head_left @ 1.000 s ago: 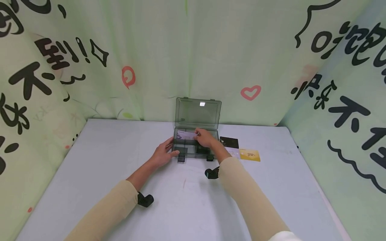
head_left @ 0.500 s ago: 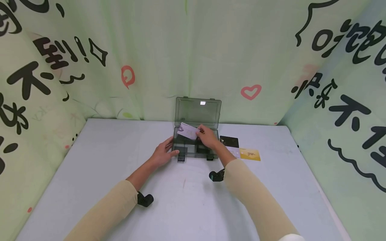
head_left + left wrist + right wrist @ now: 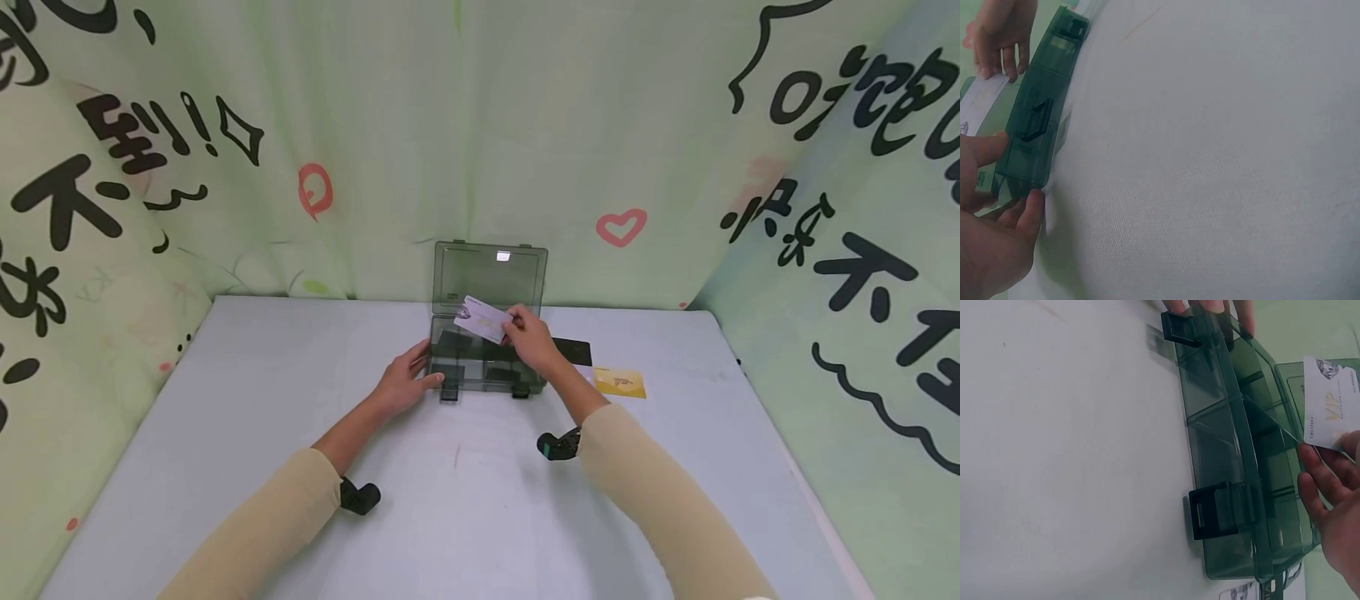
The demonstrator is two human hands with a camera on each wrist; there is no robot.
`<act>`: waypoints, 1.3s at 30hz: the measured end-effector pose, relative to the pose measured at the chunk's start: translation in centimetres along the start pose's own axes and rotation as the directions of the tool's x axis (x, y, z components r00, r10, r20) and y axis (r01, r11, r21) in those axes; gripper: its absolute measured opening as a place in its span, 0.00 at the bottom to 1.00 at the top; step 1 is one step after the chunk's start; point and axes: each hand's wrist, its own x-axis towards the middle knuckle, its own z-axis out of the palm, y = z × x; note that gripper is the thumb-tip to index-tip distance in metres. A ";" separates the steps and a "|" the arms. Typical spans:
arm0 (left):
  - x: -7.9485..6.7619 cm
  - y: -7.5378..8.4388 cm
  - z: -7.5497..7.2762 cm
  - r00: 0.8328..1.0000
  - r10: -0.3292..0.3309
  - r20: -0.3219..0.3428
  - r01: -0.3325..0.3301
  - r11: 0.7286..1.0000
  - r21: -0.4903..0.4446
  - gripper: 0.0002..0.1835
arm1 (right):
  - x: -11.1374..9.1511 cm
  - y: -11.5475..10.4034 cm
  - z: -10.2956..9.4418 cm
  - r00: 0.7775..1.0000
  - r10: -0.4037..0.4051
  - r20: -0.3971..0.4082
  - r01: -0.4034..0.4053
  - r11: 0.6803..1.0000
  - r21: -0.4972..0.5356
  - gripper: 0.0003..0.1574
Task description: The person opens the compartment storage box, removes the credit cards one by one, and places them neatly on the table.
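Note:
A smoky green plastic storage box (image 3: 471,385) with compartments stands near the table's back, its lid (image 3: 487,271) raised. My left hand (image 3: 405,385) holds the box's left front corner, thumb at the rim and fingers against the side. Pinched in my right hand (image 3: 531,340) is a pale VIP card (image 3: 1329,403), tilted above the box's rear compartment. The right fingertips (image 3: 1310,459) grip one end of it. A dark flat shape (image 3: 455,339) shows inside the rear compartment. Two latches hang at the front, one a black latch (image 3: 1210,511).
Right of the box lie a black card (image 3: 576,351), a yellow card (image 3: 619,382) and a pale card partly behind the right wrist. A curtain (image 3: 360,150) with printed characters encloses the white table (image 3: 450,517). Each wrist carries a black camera.
My right hand has lifted the pale card up out of the rear compartment, moving it slightly right and tilting it. The left hand stays on the box's corner.

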 end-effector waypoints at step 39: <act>0.0 0.0 0.1 1.000 -0.009 0.004 0.009 1.000 0.006 0.41 | -3.3 3.7 -7.5 0.992 0.029 -0.126 -0.050 0.985 -0.165 0.19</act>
